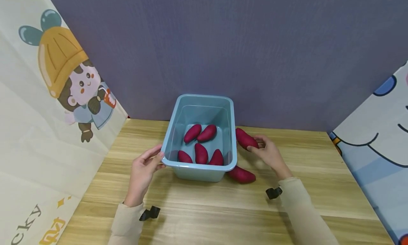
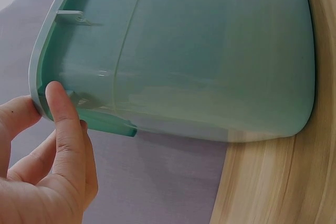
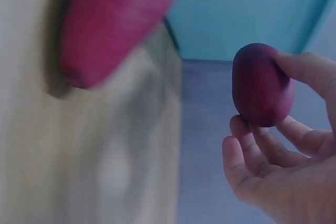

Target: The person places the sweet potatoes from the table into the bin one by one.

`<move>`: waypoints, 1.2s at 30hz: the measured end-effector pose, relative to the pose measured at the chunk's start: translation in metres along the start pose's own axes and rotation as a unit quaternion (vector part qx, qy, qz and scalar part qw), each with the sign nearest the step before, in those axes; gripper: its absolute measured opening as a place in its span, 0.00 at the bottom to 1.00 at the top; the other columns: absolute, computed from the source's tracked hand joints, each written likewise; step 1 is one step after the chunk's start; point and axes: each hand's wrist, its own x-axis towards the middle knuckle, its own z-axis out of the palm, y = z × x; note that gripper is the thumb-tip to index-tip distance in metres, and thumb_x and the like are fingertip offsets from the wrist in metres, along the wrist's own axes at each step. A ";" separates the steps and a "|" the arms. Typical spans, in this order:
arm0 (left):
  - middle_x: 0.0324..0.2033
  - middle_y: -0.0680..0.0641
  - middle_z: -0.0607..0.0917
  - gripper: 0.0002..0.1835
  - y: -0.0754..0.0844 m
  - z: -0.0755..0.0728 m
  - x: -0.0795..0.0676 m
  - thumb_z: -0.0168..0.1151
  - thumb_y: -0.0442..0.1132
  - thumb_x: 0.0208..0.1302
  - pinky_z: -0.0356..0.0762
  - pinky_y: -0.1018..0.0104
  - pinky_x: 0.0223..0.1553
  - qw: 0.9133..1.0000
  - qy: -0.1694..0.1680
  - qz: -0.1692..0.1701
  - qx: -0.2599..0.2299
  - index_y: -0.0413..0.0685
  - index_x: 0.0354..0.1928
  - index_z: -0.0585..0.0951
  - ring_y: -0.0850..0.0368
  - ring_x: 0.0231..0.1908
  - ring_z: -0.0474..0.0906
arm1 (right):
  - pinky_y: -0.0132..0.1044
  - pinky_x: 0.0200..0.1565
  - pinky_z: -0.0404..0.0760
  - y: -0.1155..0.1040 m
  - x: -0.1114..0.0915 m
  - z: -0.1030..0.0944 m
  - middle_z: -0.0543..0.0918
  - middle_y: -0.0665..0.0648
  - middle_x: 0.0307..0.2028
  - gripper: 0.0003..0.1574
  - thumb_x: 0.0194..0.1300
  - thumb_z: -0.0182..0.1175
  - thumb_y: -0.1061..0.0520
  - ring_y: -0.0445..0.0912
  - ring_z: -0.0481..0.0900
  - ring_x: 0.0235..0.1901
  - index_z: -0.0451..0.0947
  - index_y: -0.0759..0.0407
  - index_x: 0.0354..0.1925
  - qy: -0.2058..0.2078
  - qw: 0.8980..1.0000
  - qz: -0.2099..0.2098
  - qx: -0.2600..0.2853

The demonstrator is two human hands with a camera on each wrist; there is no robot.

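A blue plastic bin stands on the table with several purple-red sweet potatoes lying on its floor. My left hand pinches the bin's near left corner, thumb on the rim and fingers beneath it on the outer wall, as the left wrist view shows. Right of the bin, my right hand holds a sweet potato between thumb and fingers, raised over the table. In the right wrist view this sweet potato is seen end-on. Another sweet potato lies on the table by the bin's near right corner.
The wood-grain table runs back to a grey-purple wall panel just behind the bin. Printed cloths with cartoon figures hang at the left and right. Small black cameras sit at both wrists.
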 end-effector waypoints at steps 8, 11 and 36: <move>0.50 0.42 0.83 0.23 0.000 0.000 0.000 0.69 0.36 0.66 0.87 0.63 0.36 1.000 -0.003 -0.005 0.002 0.34 0.60 0.79 0.56 0.36 0.84 | 0.35 0.43 0.80 -0.035 0.004 -0.025 0.78 0.69 0.56 0.37 0.67 0.68 0.51 0.59 0.78 0.50 0.68 0.65 0.67 0.021 0.999 -0.034 -0.022; 0.50 0.42 0.83 0.23 0.000 0.000 0.001 0.69 0.36 0.66 0.88 0.63 0.36 1.000 -0.004 -0.005 0.000 0.35 0.60 0.80 0.56 0.36 0.84 | 0.37 0.43 0.80 -0.050 0.007 -0.032 0.78 0.68 0.56 0.37 0.67 0.68 0.51 0.59 0.77 0.49 0.68 0.65 0.67 0.030 0.998 -0.048 -0.028; 0.48 0.44 0.85 0.22 -0.001 -0.001 0.001 0.69 0.34 0.66 0.88 0.63 0.36 1.000 0.002 -0.002 -0.005 0.33 0.59 0.80 0.57 0.34 0.84 | 0.47 0.45 0.83 -0.203 0.065 0.015 0.79 0.58 0.57 0.37 0.63 0.70 0.47 0.52 0.78 0.50 0.71 0.58 0.65 -0.017 0.993 -0.090 -0.072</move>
